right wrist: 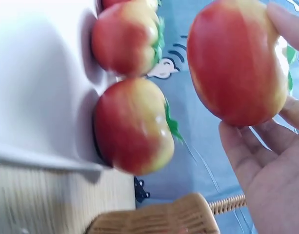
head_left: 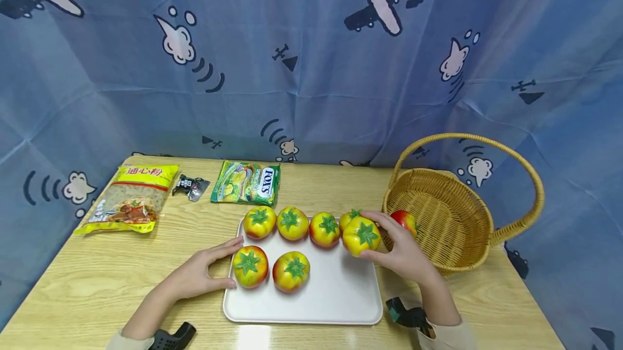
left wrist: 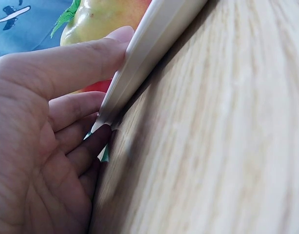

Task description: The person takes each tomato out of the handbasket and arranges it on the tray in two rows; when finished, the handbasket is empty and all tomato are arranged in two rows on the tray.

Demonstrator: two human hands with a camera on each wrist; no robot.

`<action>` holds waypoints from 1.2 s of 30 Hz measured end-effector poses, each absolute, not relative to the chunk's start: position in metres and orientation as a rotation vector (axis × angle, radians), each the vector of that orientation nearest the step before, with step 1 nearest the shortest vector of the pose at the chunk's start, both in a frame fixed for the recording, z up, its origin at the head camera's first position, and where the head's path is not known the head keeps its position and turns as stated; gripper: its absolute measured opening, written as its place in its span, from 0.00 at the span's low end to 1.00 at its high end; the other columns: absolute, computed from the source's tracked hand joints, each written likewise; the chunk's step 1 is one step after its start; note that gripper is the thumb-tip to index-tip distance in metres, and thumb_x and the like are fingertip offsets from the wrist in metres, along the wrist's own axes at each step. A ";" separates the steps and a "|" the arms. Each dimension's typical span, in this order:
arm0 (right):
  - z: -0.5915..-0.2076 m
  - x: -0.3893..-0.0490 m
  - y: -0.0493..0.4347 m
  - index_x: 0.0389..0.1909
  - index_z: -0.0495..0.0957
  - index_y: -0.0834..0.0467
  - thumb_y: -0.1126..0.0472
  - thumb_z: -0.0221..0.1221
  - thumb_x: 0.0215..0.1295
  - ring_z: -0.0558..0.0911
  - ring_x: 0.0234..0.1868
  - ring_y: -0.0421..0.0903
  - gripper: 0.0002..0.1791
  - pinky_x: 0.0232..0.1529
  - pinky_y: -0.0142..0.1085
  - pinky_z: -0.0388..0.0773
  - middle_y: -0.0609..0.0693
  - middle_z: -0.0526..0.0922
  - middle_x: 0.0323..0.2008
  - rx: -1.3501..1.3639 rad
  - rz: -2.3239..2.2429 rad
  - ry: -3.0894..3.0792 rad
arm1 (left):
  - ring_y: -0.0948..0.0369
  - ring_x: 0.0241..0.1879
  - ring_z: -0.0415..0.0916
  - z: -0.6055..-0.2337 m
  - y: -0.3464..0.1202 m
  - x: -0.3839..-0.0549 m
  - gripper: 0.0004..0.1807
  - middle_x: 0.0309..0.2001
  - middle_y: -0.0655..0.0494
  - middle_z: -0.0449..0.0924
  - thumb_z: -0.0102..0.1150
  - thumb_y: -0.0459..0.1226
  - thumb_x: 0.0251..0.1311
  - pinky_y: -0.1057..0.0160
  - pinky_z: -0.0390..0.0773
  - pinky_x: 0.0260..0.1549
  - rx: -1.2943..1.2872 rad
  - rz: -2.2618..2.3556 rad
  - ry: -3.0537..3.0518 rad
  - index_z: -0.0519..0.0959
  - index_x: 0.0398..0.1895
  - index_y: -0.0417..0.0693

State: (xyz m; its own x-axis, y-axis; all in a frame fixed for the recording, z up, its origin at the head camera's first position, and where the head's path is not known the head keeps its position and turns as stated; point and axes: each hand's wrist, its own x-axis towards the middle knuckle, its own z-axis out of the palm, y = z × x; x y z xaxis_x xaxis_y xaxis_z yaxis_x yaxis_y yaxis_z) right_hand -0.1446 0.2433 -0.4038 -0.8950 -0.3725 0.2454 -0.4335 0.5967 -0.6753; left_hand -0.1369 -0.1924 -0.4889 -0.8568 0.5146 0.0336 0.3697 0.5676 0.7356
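My right hand (head_left: 401, 247) grips a red-and-yellow tomato (head_left: 361, 236) with a green star-shaped leaf top, held above the white tray's (head_left: 336, 290) back right corner. Behind it, partly hidden, another tomato (head_left: 349, 217) sits at the tray's back edge. More tomatoes line the back row, and a front tomato (head_left: 250, 266) and its neighbour (head_left: 291, 272) sit at the tray's left and middle. My left hand (head_left: 201, 269) touches the tray's left rim, thumb and forefinger spread along it. In the left wrist view its thumb (left wrist: 90, 61) lies over the rim, the other fingers lower down.
At the right stands a wicker basket (head_left: 445, 263) with a tall handle; a redder tomato (head_left: 404, 221) is inside its left side. Along the back left lie a yellow pasta bag (head_left: 131, 198), a small black packet (head_left: 191, 186) and a green Fox's bag (head_left: 245, 183). A blue curtain hangs behind.
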 end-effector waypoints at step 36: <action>-0.422 -0.136 0.196 0.67 0.66 0.55 0.48 0.68 0.52 0.65 0.68 0.51 0.41 0.69 0.53 0.60 0.50 0.68 0.67 1.074 1.202 -3.135 | 0.49 0.69 0.58 -0.489 -0.192 -0.136 0.43 0.71 0.56 0.60 0.65 0.56 0.50 0.43 0.61 0.64 0.766 1.150 2.627 0.65 0.69 0.51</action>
State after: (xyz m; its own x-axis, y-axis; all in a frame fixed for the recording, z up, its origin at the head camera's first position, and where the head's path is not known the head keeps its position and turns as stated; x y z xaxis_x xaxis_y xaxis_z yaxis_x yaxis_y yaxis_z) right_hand -0.1362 0.1962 -0.4219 -0.7482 -0.6500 -0.1330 -0.3945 0.5970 -0.6985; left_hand -0.1361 -0.1921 -0.4892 -0.8528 0.5203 0.0459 0.3867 0.5699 0.7250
